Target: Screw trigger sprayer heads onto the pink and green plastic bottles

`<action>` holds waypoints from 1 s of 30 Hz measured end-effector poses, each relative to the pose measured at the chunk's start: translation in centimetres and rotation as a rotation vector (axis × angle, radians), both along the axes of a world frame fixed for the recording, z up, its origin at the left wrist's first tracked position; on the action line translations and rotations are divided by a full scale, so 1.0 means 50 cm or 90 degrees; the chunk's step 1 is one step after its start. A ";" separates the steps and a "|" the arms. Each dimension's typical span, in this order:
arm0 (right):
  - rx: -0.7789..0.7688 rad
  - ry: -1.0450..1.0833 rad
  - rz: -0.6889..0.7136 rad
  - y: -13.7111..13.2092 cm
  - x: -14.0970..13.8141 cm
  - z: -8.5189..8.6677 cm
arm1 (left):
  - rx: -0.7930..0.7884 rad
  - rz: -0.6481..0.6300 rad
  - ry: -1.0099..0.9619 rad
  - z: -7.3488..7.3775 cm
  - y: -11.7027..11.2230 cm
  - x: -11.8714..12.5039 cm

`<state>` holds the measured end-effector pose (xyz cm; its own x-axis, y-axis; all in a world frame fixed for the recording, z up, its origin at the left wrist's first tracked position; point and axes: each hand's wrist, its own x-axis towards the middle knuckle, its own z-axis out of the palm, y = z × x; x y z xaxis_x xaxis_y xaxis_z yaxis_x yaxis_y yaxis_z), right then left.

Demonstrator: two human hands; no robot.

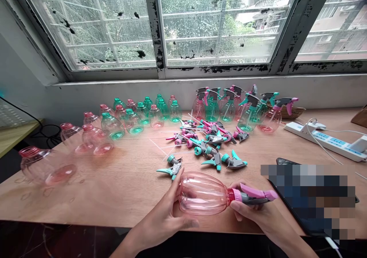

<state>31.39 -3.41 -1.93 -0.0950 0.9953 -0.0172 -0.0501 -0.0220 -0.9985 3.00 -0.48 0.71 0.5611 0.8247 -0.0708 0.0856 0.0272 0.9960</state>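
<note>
My left hand (169, 212) wraps round the base of a pink transparent spray bottle (205, 193) lying sideways near the table's front edge. My right hand (255, 208) grips the pink and grey trigger head (254, 195) fitted on the bottle's neck. A pile of loose pink and teal trigger heads (208, 143) lies just beyond the bottle in the middle of the wooden table (129, 181).
Several open pink and teal bottles (134, 116) stand at the back left. Finished bottles with trigger heads (243, 109) stand at the back right. A white power strip (327, 139) with cables and a phone (309, 197) lie on the right. A window runs behind.
</note>
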 end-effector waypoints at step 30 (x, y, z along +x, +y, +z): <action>-0.004 0.023 -0.007 -0.002 0.005 -0.008 | 0.033 -0.016 0.032 -0.001 -0.006 -0.010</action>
<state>31.62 -3.50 -2.34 -0.0850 0.9962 -0.0202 -0.0863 -0.0276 -0.9959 2.52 -0.80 0.66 0.5791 0.8133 -0.0569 0.1349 -0.0268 0.9905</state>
